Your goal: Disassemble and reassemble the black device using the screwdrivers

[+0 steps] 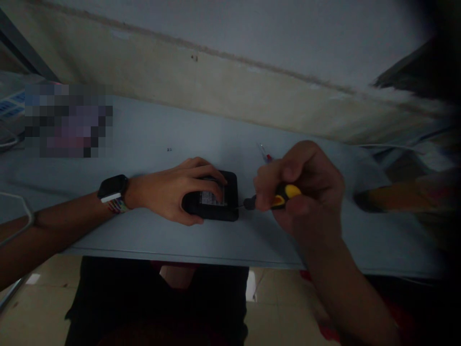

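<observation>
A flat black box-shaped device (230, 192) with rounded corners and a printed label (208, 198) lies on the grey table. My left hand (176, 190) grips it from the left, thumb on the near side and fingers over its top. My right hand (306, 192) is closed around a screwdriver (284, 194) with a yellow-and-black handle. Its thin shaft points left and its tip is at the device's near right corner. Whether the tip sits in a screw is too small to tell. Part of the handle is hidden by my fingers.
Behind my right hand lies a thin tool with a red part (268, 157). Tiny dark bits (169, 149) rest farther back on the table (144, 129). A blurred orange-and-black object (392, 196) is at the right. A wall (230, 81) stands behind; a pixelated patch covers the far left.
</observation>
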`<control>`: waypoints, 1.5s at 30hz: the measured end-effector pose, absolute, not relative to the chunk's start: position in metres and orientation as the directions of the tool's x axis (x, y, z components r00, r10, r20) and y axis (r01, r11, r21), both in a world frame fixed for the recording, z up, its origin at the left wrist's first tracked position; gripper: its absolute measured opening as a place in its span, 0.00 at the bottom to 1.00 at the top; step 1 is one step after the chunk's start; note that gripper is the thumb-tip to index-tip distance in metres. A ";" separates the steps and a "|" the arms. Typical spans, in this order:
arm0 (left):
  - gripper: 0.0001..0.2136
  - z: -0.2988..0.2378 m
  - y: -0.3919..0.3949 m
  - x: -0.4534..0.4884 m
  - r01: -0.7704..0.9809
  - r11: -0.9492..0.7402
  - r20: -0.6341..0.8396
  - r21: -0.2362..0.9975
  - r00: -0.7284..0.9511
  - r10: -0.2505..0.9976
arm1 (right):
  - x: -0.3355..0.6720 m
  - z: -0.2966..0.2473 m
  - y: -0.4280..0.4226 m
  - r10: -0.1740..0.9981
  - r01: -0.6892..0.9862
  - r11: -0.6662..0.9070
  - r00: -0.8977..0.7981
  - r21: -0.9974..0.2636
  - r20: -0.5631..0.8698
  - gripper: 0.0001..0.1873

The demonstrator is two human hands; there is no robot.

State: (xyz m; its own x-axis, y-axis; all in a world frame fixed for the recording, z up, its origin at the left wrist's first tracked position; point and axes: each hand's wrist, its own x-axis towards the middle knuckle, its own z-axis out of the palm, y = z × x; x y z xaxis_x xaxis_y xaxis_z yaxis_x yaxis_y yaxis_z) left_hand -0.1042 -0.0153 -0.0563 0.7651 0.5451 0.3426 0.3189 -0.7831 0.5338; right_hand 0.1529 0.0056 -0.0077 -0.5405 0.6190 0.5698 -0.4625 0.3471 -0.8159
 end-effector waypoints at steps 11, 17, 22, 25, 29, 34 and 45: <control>0.24 -0.055 -0.016 -0.105 0.316 -0.775 0.338 0.547 0.764 0.550 | 0.159 -0.015 0.009 0.590 -0.423 0.470 -0.502 -0.775 0.632 0.11; 0.24 -0.056 -0.016 -0.105 0.318 -0.779 0.345 0.540 0.761 0.550 | 0.157 -0.007 0.000 0.604 -0.346 0.491 -0.527 -0.800 0.598 0.13; 0.24 -0.056 -0.016 -0.104 0.320 -0.782 0.334 0.534 0.770 0.544 | 0.155 -0.009 -0.003 0.659 -0.414 0.366 -0.518 -0.834 0.546 0.14; 0.24 -0.056 -0.016 -0.104 0.323 -0.775 0.332 0.544 0.765 0.552 | 0.154 -0.011 0.001 0.659 -0.420 0.354 -0.522 -0.836 0.542 0.13; 0.24 -0.055 -0.017 -0.104 0.329 -0.775 0.331 0.540 0.763 0.555 | 0.154 -0.011 0.006 0.610 -0.446 0.413 -0.512 -0.794 0.605 0.12; 0.24 -0.054 -0.017 -0.104 0.335 -0.776 0.331 0.534 0.762 0.557 | 0.156 -0.010 0.005 0.630 -0.333 0.497 -0.497 -0.802 0.597 0.07; 0.23 -0.056 -0.016 -0.105 0.332 -0.785 0.334 0.523 0.768 0.547 | 0.157 -0.009 0.000 0.621 -0.323 0.469 -0.542 -0.822 0.566 0.12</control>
